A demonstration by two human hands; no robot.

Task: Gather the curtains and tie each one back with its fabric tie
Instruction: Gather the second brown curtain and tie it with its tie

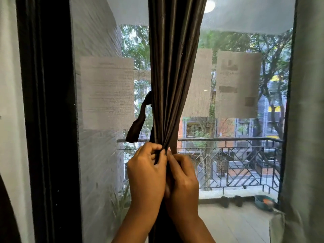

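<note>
A dark brown curtain [172,71] hangs down the middle of the window, its folds bunched together at hand height. My left hand [146,170] and my right hand [182,178] meet in front of it, each pinching gathered folds of the fabric between thumb and fingers. A matching brown fabric tie [138,123] hangs loose from the curtain's left edge, above and to the left of my left hand, touched by neither hand. The curtain below my hands is mostly hidden by my forearms.
A grey-green curtain [308,120] hangs along the right edge. A dark window frame [47,120] stands at the left. Paper sheets [107,92] are stuck on the mesh-screened glass. Beyond lies a balcony with a black railing [236,160].
</note>
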